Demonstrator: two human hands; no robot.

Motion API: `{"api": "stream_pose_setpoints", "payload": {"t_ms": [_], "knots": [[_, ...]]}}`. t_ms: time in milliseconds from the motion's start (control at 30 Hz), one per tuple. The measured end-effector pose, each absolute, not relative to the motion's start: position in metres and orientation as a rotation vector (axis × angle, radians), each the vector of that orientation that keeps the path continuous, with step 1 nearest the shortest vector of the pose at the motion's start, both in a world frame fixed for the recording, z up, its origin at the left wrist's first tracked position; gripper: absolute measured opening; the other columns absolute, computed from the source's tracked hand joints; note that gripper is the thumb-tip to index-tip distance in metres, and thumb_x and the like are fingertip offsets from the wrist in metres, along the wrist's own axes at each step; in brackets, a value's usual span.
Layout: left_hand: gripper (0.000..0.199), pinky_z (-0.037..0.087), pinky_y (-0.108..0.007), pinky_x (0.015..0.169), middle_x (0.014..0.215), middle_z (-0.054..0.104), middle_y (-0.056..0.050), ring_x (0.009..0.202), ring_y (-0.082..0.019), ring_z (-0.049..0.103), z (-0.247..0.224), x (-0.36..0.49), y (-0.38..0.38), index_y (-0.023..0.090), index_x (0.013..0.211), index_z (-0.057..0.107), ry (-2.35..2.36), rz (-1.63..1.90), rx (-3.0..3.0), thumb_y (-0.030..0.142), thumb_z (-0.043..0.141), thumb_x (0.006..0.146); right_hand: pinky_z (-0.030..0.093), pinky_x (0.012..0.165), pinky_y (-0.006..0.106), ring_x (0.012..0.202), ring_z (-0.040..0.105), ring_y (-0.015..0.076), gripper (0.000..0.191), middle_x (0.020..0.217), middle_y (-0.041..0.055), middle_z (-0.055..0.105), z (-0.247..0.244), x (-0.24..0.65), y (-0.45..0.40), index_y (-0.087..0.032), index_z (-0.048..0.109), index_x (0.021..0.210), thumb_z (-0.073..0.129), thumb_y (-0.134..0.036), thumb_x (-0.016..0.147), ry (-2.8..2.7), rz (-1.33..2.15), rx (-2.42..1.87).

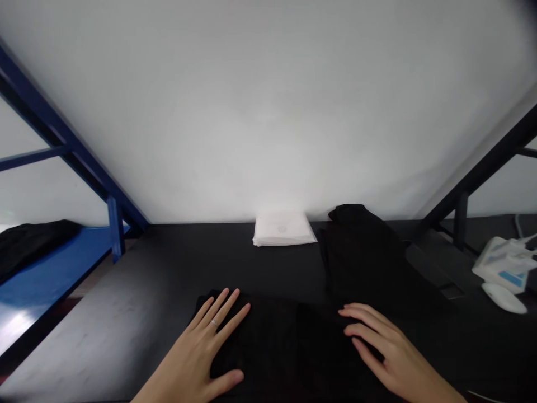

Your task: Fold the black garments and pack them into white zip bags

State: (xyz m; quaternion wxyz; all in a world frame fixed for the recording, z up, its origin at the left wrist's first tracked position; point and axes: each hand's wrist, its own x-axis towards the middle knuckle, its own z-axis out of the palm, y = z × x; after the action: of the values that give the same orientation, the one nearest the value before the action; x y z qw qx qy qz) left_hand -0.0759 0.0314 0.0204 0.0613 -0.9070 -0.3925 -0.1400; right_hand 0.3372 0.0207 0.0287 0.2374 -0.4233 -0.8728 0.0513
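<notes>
1. Watching from the head cam, lol: the left hand [197, 350] lies open and flat, fingers spread, on a folded black cloth [268, 347], a ring [215, 322] on one finger.
2. The right hand [394, 352] is open too, fingertips resting on the cloth's right side.
3. Beyond the cloth, on a dark table [126, 313], sit a white packet [283, 229] and, further right, a black garment [361, 257].

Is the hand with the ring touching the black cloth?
Touching. The head view shows the left hand lying flat on the black cloth, fingers spread on top of it.
</notes>
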Motion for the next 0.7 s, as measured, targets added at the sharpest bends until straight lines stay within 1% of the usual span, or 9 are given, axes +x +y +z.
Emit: {"api": "stream_pose_setpoints", "payload": {"t_ms": [33, 100, 167, 200, 300, 367, 433, 533, 700], "knots": [[0.097, 0.046, -0.053, 0.114, 0.166, 0.038, -0.013, 0.147, -0.040, 0.046, 0.022, -0.074, 0.030, 0.028, 0.167, 0.020, -1.195, -0.417, -2.739, 0.066, 0.065, 0.091, 0.062, 0.097, 0.038, 0.122, 0.069, 0.0272, 0.027, 0.132, 0.0086, 0.072, 0.027, 0.339, 0.015, -0.027, 0.070, 0.118, 0.062, -0.021, 0.092, -2.429, 0.124, -1.182], [0.101, 0.045, -0.056, 0.114, 0.166, 0.038, -0.014, 0.147, -0.042, 0.046, 0.027, -0.065, 0.027, 0.029, 0.168, 0.018, -1.216, -0.407, -2.734, 0.068, 0.067, 0.089, 0.063, 0.098, 0.044, 0.128, 0.066, 0.0330, 0.063, 0.146, 0.0111, 0.064, 0.025, 0.342, 0.005, -0.028, 0.059, 0.143, 0.077, -0.033, 0.082, -2.502, 0.095, -1.238], [0.103, 0.042, -0.058, 0.116, 0.167, 0.037, -0.014, 0.148, -0.042, 0.044, 0.031, -0.050, 0.021, 0.029, 0.168, 0.017, -1.230, -0.407, -2.757, 0.071, 0.066, 0.088, 0.063, 0.097, 0.045, 0.131, 0.063, 0.0368, 0.091, 0.153, 0.0119, 0.058, 0.023, 0.344, -0.003, -0.028, 0.048, 0.155, 0.087, -0.039, 0.073, -2.556, 0.048, -1.267], [0.104, 0.041, -0.057, 0.117, 0.167, 0.036, -0.013, 0.148, -0.042, 0.043, 0.030, -0.041, 0.019, 0.030, 0.168, 0.016, -1.222, -0.409, -2.779, 0.072, 0.066, 0.088, 0.063, 0.097, 0.045, 0.131, 0.064, 0.0370, 0.094, 0.153, 0.0110, 0.057, 0.022, 0.344, -0.006, -0.030, 0.048, 0.155, 0.089, -0.040, 0.071, -2.576, 0.014, -1.254], [0.099, 0.039, -0.052, 0.119, 0.167, 0.039, -0.011, 0.148, -0.039, 0.045, 0.019, -0.008, 0.012, 0.032, 0.168, 0.017, -1.129, -0.403, -2.816, 0.070, 0.064, 0.091, 0.065, 0.093, 0.038, 0.120, 0.071, 0.0329, 0.071, 0.144, 0.0048, 0.066, 0.025, 0.342, -0.010, -0.032, 0.062, 0.141, 0.085, -0.027, 0.074, -2.645, -0.066, -1.118], [0.093, 0.039, -0.049, 0.118, 0.163, 0.045, -0.011, 0.145, -0.037, 0.049, 0.006, 0.011, 0.009, 0.031, 0.168, 0.020, -1.056, -0.424, -2.758, 0.069, 0.062, 0.094, 0.065, 0.090, 0.034, 0.112, 0.075, 0.0291, 0.054, 0.135, 0.0007, 0.072, 0.032, 0.342, -0.010, -0.031, 0.071, 0.125, 0.075, -0.013, 0.074, -2.674, -0.076, -1.032], [0.089, 0.039, -0.049, 0.117, 0.159, 0.052, -0.014, 0.144, -0.036, 0.049, -0.006, 0.027, 0.009, 0.027, 0.167, 0.023, -0.993, -0.474, -2.685, 0.067, 0.059, 0.096, 0.065, 0.089, 0.030, 0.105, 0.077, 0.0247, 0.052, 0.126, -0.0021, 0.076, 0.040, 0.345, -0.010, -0.030, 0.073, 0.115, 0.062, -0.004, 0.071, -2.669, -0.080, -0.972], [0.085, 0.035, -0.048, 0.118, 0.158, 0.053, -0.015, 0.146, -0.036, 0.046, -0.015, 0.043, 0.009, 0.022, 0.167, 0.023, -0.956, -0.529, -2.646, 0.063, 0.055, 0.100, 0.064, 0.087, 0.025, 0.094, 0.079, 0.0198, 0.053, 0.113, -0.0039, 0.080, 0.054, 0.354, -0.005, -0.028, 0.073, 0.113, 0.054, -0.001, 0.071, -2.604, -0.114, -0.921], [0.083, 0.033, -0.046, 0.119, 0.158, 0.052, -0.014, 0.146, -0.034, 0.045, -0.017, 0.054, 0.010, 0.019, 0.167, 0.025, -0.986, -0.585, -2.628, 0.068, 0.044, 0.103, 0.064, 0.082, 0.031, 0.090, 0.079, 0.0217, 0.047, 0.105, -0.0028, 0.081, 0.090, 0.378, 0.021, -0.032, 0.072, 0.112, 0.053, -0.005, 0.079, -2.455, -0.151, -0.961]]}}
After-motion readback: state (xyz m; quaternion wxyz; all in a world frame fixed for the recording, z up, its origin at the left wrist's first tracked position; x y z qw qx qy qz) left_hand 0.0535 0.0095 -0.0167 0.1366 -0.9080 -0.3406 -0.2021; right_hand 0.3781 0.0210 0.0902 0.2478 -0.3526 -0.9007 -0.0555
